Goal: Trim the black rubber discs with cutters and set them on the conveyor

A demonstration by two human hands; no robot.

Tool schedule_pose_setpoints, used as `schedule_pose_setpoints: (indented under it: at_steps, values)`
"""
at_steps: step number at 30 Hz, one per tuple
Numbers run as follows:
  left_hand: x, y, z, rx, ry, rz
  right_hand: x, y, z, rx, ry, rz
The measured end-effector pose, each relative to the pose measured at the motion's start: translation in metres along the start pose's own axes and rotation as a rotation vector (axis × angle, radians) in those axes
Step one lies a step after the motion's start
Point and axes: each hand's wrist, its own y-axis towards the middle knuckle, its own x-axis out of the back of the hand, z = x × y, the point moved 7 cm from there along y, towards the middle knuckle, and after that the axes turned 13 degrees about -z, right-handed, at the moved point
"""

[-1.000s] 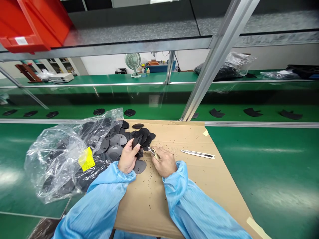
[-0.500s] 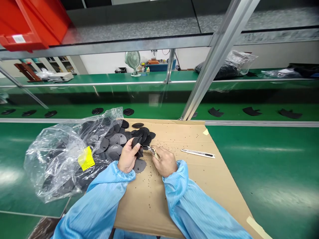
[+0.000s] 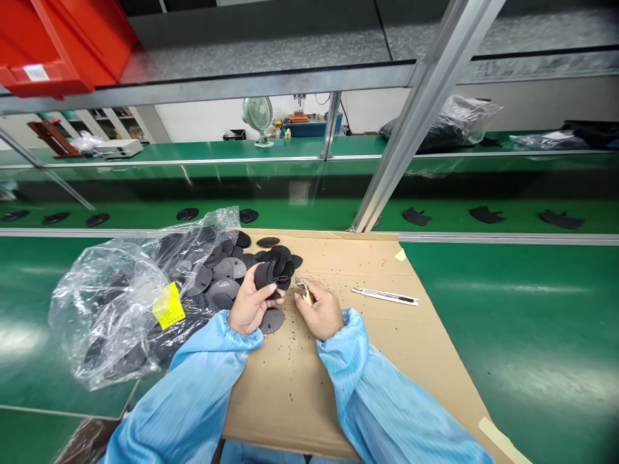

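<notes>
My left hand (image 3: pixel 252 304) is closed around a small stack of black oval plastic pieces (image 3: pixel 264 276), held on edge above the cardboard. In my right hand (image 3: pixel 321 310) is a pair of cutting pliers (image 3: pixel 303 291) with pale handles, its metal jaws pointing toward the stack but apart from it. A loose pile of similar black pieces (image 3: pixel 225 270) lies behind and left of my left hand, partly inside a clear plastic bag (image 3: pixel 111 290). One single oval piece (image 3: pixel 272 320) lies flat just below my left hand. Tiny dark scraps dot the cardboard.
A cardboard sheet (image 3: pixel 387 361) covers the green bench (image 3: pixel 532 309). A white slim utility knife (image 3: pixel 384 296) lies to the right. Beyond, black parts (image 3: pixel 488 214) sit spaced along a green belt. A slanted metal post (image 3: pixel 406 122) rises ahead, and a red bin (image 3: pixel 62 45) hangs upper left.
The pliers have drawn back to the right, away from the held pieces. My left hand has turned the stack slightly, its fingers now showing beneath it.
</notes>
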Motion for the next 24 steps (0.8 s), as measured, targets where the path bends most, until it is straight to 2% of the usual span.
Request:
schedule_pose_setpoints:
  at_steps: [4,7,10,15,19,24]
  values:
    - [-0.001,-0.001,-0.001,0.034,-0.012,0.009,0.001,0.0,0.001,0.014,-0.009,-0.021]
    - [0.003,0.003,0.003,0.111,-0.079,0.006,0.0,-0.001,0.002,0.02,0.035,-0.035]
    - [0.004,0.004,0.009,0.213,-0.144,0.038,0.0,-0.003,-0.005,-0.099,0.147,-0.061]
    - [0.002,0.001,0.014,0.297,-0.146,0.062,-0.012,-0.006,-0.011,-0.291,0.399,0.042]
    - [-0.001,0.0,0.014,0.224,-0.07,0.068,-0.019,-0.01,-0.011,-0.438,0.549,0.106]
    - [-0.003,-0.001,0.008,0.068,0.02,0.054,-0.02,-0.011,-0.011,-0.465,0.547,0.104]
